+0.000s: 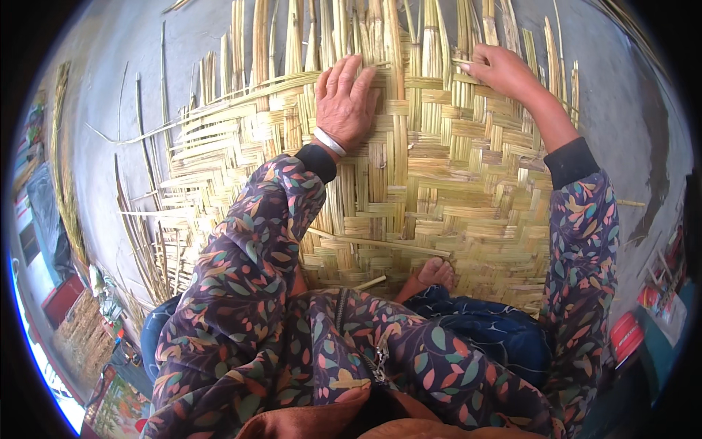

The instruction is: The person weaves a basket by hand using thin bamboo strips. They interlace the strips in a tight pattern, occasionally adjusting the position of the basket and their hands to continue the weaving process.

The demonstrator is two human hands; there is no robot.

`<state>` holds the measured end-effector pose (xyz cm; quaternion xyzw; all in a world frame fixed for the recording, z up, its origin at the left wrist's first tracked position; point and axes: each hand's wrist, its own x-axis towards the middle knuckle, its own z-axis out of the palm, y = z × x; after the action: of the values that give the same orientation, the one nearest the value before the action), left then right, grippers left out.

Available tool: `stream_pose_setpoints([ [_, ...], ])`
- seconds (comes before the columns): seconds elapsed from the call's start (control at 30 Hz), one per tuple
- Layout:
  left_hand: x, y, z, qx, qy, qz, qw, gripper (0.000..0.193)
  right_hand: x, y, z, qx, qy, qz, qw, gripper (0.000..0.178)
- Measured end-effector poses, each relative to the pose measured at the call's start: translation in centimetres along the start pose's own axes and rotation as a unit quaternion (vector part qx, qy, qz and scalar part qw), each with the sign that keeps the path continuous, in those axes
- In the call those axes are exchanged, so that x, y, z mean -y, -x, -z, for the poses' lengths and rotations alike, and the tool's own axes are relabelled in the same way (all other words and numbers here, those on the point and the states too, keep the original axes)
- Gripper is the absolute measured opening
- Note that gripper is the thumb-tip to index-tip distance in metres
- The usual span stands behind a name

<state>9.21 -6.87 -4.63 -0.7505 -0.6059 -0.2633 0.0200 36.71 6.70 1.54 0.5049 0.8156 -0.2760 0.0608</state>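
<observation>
Presently, the left hand point(345, 106) lies flat, fingers extended, on the woven mat point(468, 212), which spans the centre of the frame. Right of upper centre, the grip of the right hand point(503, 73) is narrow, thumb and forefinger apparently closed on a thin strip point(458, 61). For an even weave, steady palm pressure should hold the upright splints point(435, 44) while the strip follows the existing over-and-under sequence.
</observation>
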Motion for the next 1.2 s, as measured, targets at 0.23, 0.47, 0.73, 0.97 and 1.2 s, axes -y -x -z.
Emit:
stream_pose_setpoints([
  [0.23,7.7,-0.9,3.4,-0.001,-0.073,0.101,0.992,0.020,-0.3,0.0,-1.2,-0.045,-0.039,0.040,0.997,0.035],
  [0.47,10.0,-5.5,7.7,0.316,-0.053,0.114,0.940,0.043,0.8,-0.3,0.0,-0.020,-0.023,0.025,0.999,0.030],
  [0.73,12.2,-6.5,6.6,0.340,0.099,0.150,0.923,0.025,0.3,-0.4,-0.8,-0.021,-0.030,0.053,0.998,0.033],
  [0.97,11.9,-7.3,6.5,0.315,0.087,0.153,0.933,0.028,-0.4,-0.6,-1.1,-0.053,-0.042,0.060,0.996,0.032],
  [1.2,13.2,-7.6,6.9,0.433,0.070,0.123,0.890,0.033,0.3,-0.8,-0.7,0.044,0.049,0.070,0.995,0.032],
])
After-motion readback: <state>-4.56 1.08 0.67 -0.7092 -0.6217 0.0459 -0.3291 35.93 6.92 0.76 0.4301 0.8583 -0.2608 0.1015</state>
